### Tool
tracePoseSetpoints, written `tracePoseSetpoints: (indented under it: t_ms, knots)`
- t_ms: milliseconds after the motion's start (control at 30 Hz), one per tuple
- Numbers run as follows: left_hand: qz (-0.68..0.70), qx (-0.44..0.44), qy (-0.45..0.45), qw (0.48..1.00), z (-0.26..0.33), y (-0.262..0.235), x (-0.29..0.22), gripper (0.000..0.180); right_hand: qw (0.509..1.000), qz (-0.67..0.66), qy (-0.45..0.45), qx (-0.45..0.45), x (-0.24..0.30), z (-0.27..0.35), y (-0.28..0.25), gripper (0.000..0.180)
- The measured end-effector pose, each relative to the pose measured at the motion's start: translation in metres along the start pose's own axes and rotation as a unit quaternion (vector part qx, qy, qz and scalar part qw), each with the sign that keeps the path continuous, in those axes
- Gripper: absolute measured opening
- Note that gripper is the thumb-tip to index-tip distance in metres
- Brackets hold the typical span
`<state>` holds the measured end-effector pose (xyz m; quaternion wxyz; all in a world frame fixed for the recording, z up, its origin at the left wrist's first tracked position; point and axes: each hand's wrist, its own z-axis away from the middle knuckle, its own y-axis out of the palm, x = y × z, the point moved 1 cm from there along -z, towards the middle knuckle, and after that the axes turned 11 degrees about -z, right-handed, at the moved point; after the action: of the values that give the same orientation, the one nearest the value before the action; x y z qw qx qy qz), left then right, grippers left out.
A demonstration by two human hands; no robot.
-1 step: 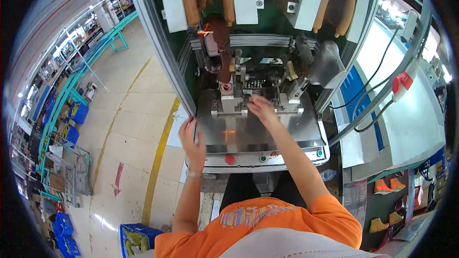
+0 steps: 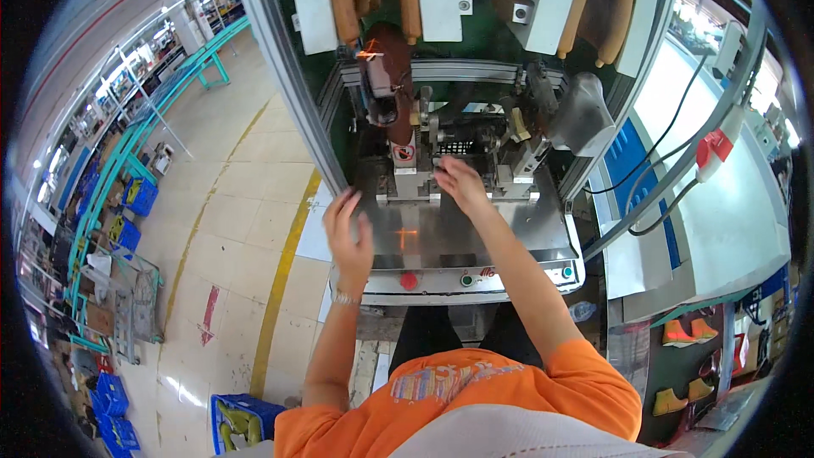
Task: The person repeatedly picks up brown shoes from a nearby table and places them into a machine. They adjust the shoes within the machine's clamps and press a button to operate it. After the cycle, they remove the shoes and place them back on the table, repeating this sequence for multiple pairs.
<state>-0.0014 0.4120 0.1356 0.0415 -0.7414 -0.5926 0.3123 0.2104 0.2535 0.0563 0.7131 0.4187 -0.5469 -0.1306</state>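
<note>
2 hands are held at a metal machine (image 2: 432, 242), centre of the frame.
The left hand (image 2: 349, 237) seems empty, loosely spread; the right hand's (image 2: 462, 187) grasp cannot be told. A brown boot (image 2: 400, 89) is mounted upper centre. Adjustment seems under way; finger clearance would be needed.

This is a footwear factory: a metal-framed machine (image 2: 441, 243) stands at the right grip (image 2: 458, 182), a yellow floor stripe (image 2: 282, 288) and long teal-framed line (image 2: 127, 142) run left of the left grip (image 2: 348, 233), and ankle boots (image 2: 678, 332) sit well right of both.
</note>
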Motion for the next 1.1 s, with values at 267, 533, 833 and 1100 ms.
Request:
tracePoseSetpoints:
  t_ms: [267, 533, 833, 1100]
  knots:
    - [-0.149, 0.073, 0.127, 0.978, -0.112, 0.024, -0.057, 0.047, 0.968, -0.232, 0.096, -0.001, -0.025, -0.083, 0.061, 0.021]
    - [-0.181, 0.105, 0.117, 0.971, -0.113, 0.019, -0.05, 0.051, 0.964, -0.238, 0.12, -0.025, -0.048, -0.096, 0.059, 0.014]
    - [-0.159, 0.103, 0.104, 0.976, -0.107, 0.015, -0.048, 0.052, 0.969, -0.218, 0.111, 0.006, -0.06, -0.101, 0.054, 0.016]
    - [-0.04, 0.105, 0.133, 0.985, -0.115, 0.036, -0.046, 0.045, 0.966, -0.227, 0.121, 0.006, -0.048, -0.105, 0.028, 0.009]
